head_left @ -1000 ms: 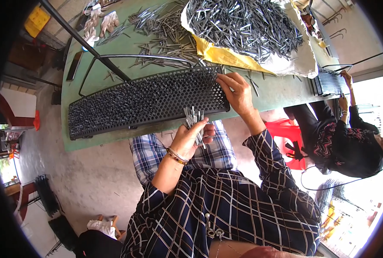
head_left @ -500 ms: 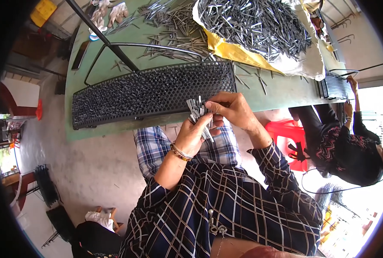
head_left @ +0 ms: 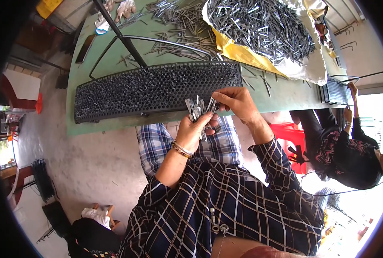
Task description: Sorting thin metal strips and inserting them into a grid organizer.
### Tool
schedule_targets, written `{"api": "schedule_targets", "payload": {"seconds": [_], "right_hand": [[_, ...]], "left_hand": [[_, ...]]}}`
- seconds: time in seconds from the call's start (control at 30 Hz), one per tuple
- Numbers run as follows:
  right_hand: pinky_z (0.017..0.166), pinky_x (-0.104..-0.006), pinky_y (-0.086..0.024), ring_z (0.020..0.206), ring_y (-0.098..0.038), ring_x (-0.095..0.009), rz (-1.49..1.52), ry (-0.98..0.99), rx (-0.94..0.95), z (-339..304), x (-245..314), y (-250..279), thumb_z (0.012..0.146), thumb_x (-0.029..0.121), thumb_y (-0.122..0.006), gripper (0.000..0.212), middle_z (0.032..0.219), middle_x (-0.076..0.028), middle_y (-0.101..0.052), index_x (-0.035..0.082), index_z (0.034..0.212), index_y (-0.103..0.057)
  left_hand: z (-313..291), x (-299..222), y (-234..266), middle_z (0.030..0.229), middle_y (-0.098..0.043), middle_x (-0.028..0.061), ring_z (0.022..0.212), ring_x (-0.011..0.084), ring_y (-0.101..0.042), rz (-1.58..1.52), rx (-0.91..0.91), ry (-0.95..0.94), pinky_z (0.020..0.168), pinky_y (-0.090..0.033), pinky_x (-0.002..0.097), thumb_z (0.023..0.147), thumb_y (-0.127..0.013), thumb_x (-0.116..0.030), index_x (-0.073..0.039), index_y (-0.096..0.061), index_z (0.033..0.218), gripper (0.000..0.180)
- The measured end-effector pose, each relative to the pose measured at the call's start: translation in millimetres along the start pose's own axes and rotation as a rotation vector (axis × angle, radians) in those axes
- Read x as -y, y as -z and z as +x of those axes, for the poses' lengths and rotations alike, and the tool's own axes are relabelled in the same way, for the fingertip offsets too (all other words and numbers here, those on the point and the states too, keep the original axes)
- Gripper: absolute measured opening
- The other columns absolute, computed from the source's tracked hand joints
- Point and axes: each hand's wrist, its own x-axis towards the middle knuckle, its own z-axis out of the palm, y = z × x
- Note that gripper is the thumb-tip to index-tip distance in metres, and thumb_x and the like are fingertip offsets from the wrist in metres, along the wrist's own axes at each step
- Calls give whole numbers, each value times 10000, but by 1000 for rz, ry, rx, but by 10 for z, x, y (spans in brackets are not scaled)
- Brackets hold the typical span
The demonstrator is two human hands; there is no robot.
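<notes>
My left hand (head_left: pixel 192 131) is closed around a bundle of thin grey metal strips (head_left: pixel 196 111), whose ends fan out above and below the fingers. The thumb and fingertips of my right hand (head_left: pixel 238 104) pinch a strip at the bundle's upper right. Just beyond both hands, a long black perforated rack (head_left: pixel 157 91) leans at the table's near edge. Many small strip ends crowd its holes on the left and middle, while bare round holes show toward the right end.
On the green table (head_left: pixel 281 88) lies a white and yellow sack (head_left: pixel 238 50) heaped with strips (head_left: pixel 260 30). Loose strips (head_left: pixel 183 47) and gloves (head_left: pixel 124 9) lie farther back. A black frame bar (head_left: pixel 133 53) rises behind the rack. At right, a co-worker (head_left: pixel 346 150) handles another rack (head_left: pixel 335 92) near a red stool (head_left: pixel 288 135).
My right hand has lifted slightly and opened a small gap from my left hand, pulling at the bundle's top right. The view has shifted a little, moving the table and rack rightward.
</notes>
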Motion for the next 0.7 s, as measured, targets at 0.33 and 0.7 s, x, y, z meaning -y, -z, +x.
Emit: {"api": "schedule_targets", "payload": {"seconds": [0.33, 0.7], "right_hand": [[538, -204, -449, 605, -560, -63, -25, 123, -53, 101, 31, -22, 867, 217, -654, 275, 772, -41, -650, -33, 982, -649], [660, -230, -500, 724, -595, -91, -334, 503, -109, 534, 13, -10, 883, 106, -610, 179, 865, -44, -639, -12, 1017, -628]], "left_hand": [[22, -12, 43, 919, -673, 78, 767, 140, -646, -126, -73, -46, 565, -524, 247, 884, -617, -209, -50, -615, 1023, 211], [-38, -13, 48, 942, -662, 94, 803, 160, -649, -154, -59, 17, 618, -542, 265, 900, -593, -199, -42, -601, 1050, 218]]}}
